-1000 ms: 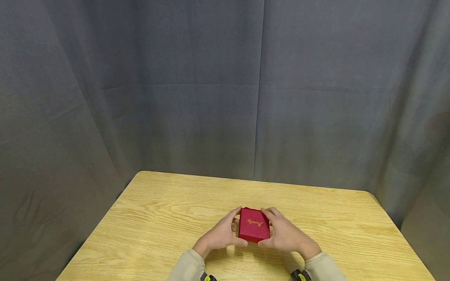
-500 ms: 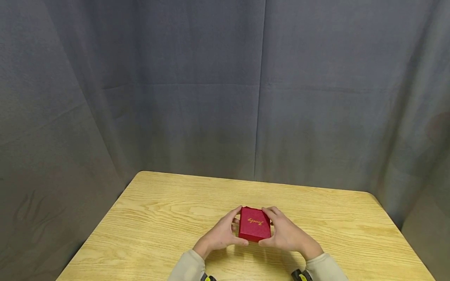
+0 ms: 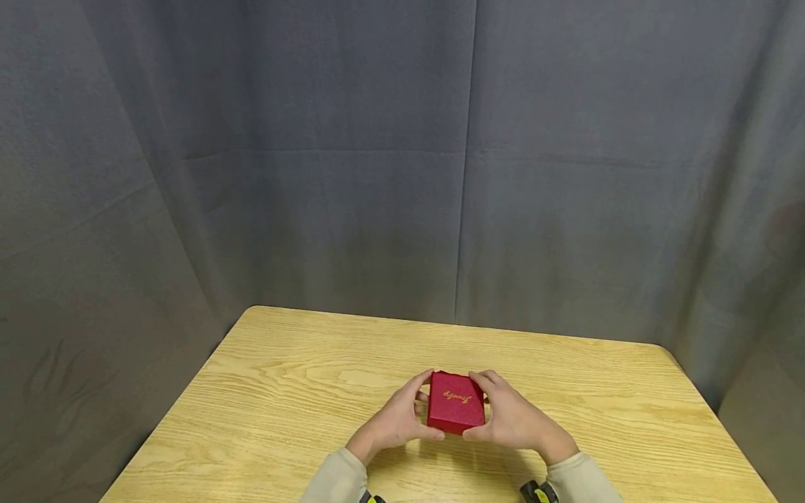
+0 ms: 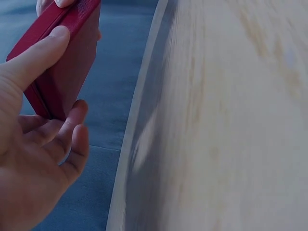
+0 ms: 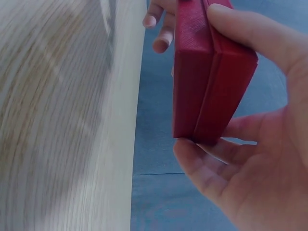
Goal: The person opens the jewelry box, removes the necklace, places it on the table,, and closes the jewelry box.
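Left hand (image 3: 395, 423) and right hand (image 3: 511, 419) pinch the red box (image 3: 456, 405) above the table (image 3: 302, 363); lifting looks done, setting down does not.

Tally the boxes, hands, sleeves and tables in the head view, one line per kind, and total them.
Box: 1, the red jewelry box
Hands: 2, the left hand and the right hand
Sleeves: 2, the left sleeve and the right sleeve
Table: 1, the wood-grain table
Total: 6
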Motion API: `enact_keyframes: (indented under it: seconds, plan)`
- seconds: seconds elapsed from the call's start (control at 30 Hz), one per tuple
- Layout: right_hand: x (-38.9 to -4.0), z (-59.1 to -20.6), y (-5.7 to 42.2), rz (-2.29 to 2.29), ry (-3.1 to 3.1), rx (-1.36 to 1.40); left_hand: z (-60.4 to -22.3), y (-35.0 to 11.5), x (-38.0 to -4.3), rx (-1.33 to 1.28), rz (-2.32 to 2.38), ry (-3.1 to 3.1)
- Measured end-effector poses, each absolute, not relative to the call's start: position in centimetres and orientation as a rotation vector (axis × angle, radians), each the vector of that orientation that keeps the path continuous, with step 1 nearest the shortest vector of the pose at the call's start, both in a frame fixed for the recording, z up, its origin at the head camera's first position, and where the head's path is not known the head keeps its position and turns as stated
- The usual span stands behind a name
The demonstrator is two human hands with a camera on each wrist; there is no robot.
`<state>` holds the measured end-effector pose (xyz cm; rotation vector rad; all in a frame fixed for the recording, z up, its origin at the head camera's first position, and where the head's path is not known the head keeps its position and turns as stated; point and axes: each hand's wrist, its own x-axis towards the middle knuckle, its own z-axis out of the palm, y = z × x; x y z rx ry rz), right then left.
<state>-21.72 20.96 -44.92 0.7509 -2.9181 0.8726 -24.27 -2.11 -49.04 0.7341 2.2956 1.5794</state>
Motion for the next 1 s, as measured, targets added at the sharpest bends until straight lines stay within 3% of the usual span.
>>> enact_keyframes:
  seconds: [1.0]
  plan:
    - [-21.49,-44.16,20.68,0.891,-2.837,0.79,-48.85,-2.39,-24.38,0.757,1.63,2.261]
